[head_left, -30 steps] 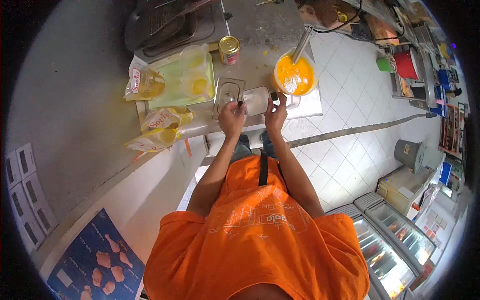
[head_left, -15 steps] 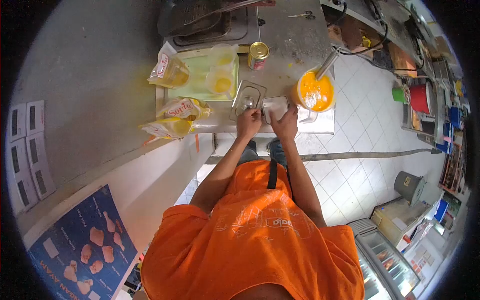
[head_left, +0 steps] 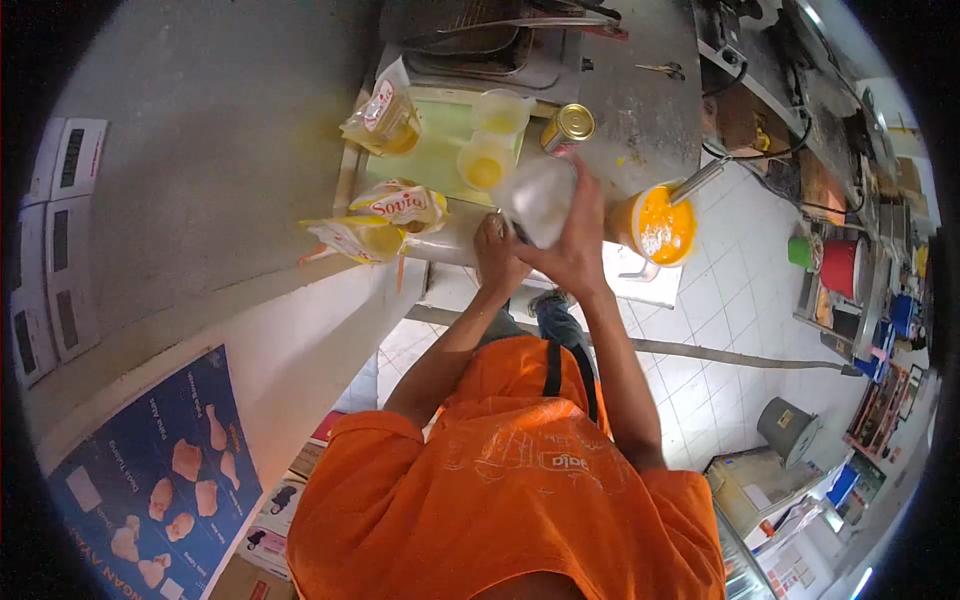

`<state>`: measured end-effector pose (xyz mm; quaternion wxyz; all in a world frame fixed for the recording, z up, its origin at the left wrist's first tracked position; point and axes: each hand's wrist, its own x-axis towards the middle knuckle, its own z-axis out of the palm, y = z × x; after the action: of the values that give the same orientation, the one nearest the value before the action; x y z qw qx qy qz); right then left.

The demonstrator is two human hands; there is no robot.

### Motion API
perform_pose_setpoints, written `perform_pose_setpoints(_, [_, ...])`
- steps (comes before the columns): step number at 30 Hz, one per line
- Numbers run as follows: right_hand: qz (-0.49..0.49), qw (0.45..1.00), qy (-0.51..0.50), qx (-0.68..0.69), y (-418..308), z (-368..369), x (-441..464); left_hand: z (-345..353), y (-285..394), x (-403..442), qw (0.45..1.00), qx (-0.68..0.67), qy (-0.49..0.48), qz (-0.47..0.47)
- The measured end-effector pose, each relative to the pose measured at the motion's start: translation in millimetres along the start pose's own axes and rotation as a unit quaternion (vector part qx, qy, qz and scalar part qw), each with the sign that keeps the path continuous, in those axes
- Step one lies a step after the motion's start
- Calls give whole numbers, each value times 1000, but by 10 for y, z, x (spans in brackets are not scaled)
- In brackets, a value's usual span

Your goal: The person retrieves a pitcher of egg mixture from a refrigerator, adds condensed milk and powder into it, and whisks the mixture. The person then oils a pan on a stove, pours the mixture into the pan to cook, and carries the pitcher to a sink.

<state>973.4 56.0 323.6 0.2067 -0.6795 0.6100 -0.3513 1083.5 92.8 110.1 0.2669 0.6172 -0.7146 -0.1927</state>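
Observation:
A clear rectangular container [head_left: 543,200], partly blurred, is raised over the counter between my hands. My right hand [head_left: 578,235] is wrapped round its right side, with the thumb reaching toward my left hand. My left hand [head_left: 497,250] grips its lower left edge, beside a small dark part. To the right stands a jug of orange liquid [head_left: 664,226] with a metal stick tool [head_left: 697,181] in it. A gold-lidded can [head_left: 568,128] is just above the container. On the left, a green tray [head_left: 430,150] holds two translucent cups [head_left: 484,165].
An oil pouch [head_left: 385,115] leans at the tray's left side, and another yellow-edged pouch [head_left: 400,207] lies nearer the counter's front. Dark pans [head_left: 470,30] and scissors [head_left: 664,70] are at the back. Shelving runs along the right.
The container has been lifted off the counter and tilted between my hands. My right hand has spread round its side. The view has shifted, so the counter items appear farther right.

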Motion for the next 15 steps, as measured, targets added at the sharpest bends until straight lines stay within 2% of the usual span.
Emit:
perform_pose_setpoints(1, [-55, 998, -19, -21, -124, 29, 211, -58, 41, 25, 998, -42, -48, -5])
perform_pose_setpoints(4, [-163, 982, -94, -28, -325, 470, 907, 3, 132, 8, 1000, -8, -22, 6])
perform_pose_setpoints(6, [-157, 969, -156, -114, -423, 874, 1240, 102, 159, 34, 998, 53, -26, 7])
perform_pose_setpoints(7, [-146, 961, -190, -141, -425, 1058, 1385, 253, 78, -14, 999, -34, -15, -20])
perform_pose_setpoints(9, [-120, 939, -258, -195, -411, 1385, 1602, 159, 172, -1, 998, 21, -35, -45])
perform_pose_setpoints(12, [-47, 886, -391, -245, -337, 1715, 1747, 432, -55, -67, 988, -90, -111, -60])
perform_pose_setpoints(15, [-36, 861, -425, -277, -99, 2013, 1690, 496, -98, -100, 981, -128, -131, -64])
